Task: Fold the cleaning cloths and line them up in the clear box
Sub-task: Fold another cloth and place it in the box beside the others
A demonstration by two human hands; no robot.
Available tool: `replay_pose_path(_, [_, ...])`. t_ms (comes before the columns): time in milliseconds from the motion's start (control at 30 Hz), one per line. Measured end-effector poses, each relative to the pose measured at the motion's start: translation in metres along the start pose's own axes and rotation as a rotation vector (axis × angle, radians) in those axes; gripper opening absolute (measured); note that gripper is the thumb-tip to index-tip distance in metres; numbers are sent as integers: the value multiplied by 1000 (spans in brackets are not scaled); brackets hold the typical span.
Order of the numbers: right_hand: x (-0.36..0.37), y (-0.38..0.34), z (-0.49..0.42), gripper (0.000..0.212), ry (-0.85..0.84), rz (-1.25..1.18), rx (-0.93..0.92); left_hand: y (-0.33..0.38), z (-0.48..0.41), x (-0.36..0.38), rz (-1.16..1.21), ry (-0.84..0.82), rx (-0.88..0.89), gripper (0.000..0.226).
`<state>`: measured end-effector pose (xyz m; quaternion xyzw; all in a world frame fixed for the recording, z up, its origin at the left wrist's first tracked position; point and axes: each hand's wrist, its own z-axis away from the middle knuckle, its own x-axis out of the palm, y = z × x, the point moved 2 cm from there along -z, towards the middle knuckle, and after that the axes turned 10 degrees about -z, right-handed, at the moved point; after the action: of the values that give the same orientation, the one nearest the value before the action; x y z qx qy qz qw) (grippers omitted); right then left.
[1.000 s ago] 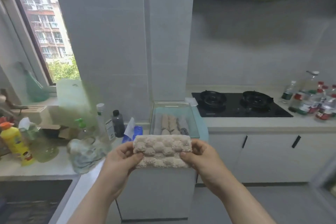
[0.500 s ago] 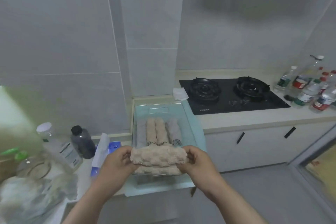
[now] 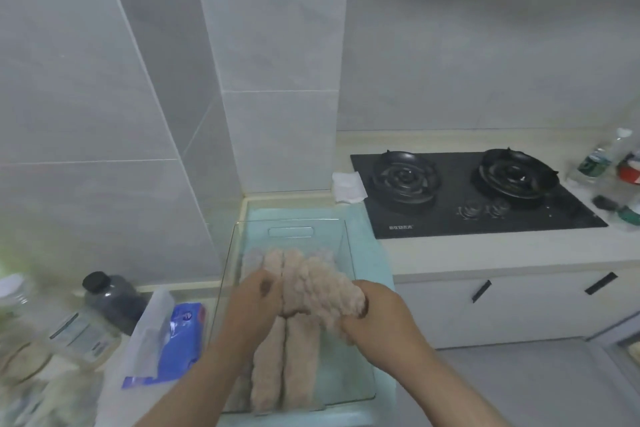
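Held up in the air a second ago, the folded cloth point(image 3: 325, 284) is now down inside the clear box point(image 3: 322, 236) on the table point(image 3: 485, 253). The left hand point(image 3: 258, 302) and right hand point(image 3: 377, 308) each keep a grip clenched on its ends. It sits tilted against the row of cloths point(image 3: 284, 367), so placing looks nearly done. Open room remains by the box's right wall.

Soft, dim, cool-tinted light falls evenly, with a broad shadow darkening the upper wall point(image 3: 485, 10) above the hob point(image 3: 464, 198), while the wide lens bends the tile lines point(image 3: 149, 80) and blur smears the bottles point(image 3: 104, 302) at the left edge, the left hand point(image 3: 258, 298), the right hand point(image 3: 379, 317) and the cloth point(image 3: 325, 288).
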<state>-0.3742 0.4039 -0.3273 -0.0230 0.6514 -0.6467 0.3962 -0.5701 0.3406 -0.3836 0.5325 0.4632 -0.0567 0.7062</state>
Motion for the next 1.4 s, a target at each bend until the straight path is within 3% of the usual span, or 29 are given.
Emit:
replay_pose_path(67, [0,5,-2,8,6,119,11,1,7,16,-255,-221,185,18])
replay_pose_path(133, [3,8,1,14,2,209,33,7,12,29,-346,-422,323,21])
replay_pose_path(200, [9,13,5,20,2,319,56,6,4,41,-307,-430,260,17])
replay_pose_path(267, [20,18,8,15,-7,393,97,-7,-11,57,-354,-545,214,20])
replay_pose_path(333, [30,21,9,5,-10,431,156,-14,-15,63,-533,-704,387,32])
replay_pose_path(433, [43,25,10,24,12,498,213,-15,-8,69,-920,-906,628,39])
replay_pose_path(633, [71,33,13,28,-8,592,271,-28,-5,76,-1126,-893,789,41])
replay_pose_path(833, [88,50,-9,24,-11,448,383,-39,-15,73,-887,-872,600,40])
replay_pose_path(933, [95,54,-15,35,-180,462,503,-35,-14,68,-859,-931,530,42])
replay_pose_path(1100, [104,46,-24,34,-545,392,627,-34,-10,67,-940,-949,582,51])
replay_pose_path(1133, [102,46,-24,34,-530,324,666,-35,-10,69,-949,-928,593,53])
replay_pose_path(1200, [100,54,-29,34,-330,143,741,-37,-8,71,-1000,-896,634,51])
replay_pose_path(1300, [102,57,-33,28,-279,143,764,-28,-6,73,-1062,-872,674,38])
replay_pose_path(1400, [106,63,-40,33,-229,190,681,-19,-6,77,-1151,-892,688,41])
